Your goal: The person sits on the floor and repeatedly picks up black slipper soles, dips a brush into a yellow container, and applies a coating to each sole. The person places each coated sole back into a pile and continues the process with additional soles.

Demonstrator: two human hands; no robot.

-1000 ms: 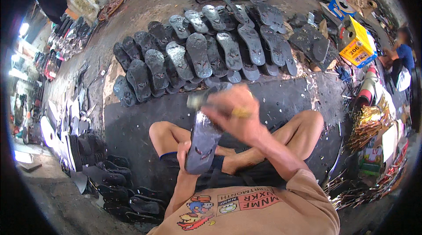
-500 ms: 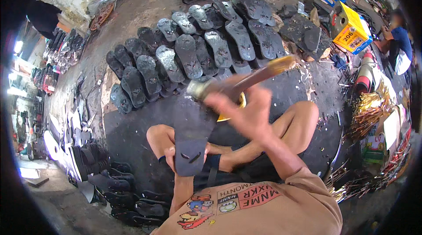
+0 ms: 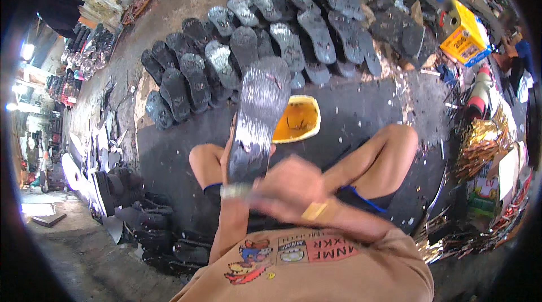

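The left hand (image 3: 229, 158) grasps a dark shoe sole (image 3: 262, 101) from beneath and along its edges, holding it tilted with its far end pointing away from the body, its upper face streaked with a wet shine. The right hand (image 3: 296, 183), blurred, is closed around a brush (image 3: 236, 191) — the pale head lies just beside the sole's near end, though whether they touch I cannot tell. Just beyond the right hand, a tub (image 3: 317, 117) of amber liquid sits on a black mat (image 3: 361, 104). Rows of dark soles (image 3: 195, 79) lie beyond both hands; dark footwear (image 3: 149, 211) is piled left of the left hand.
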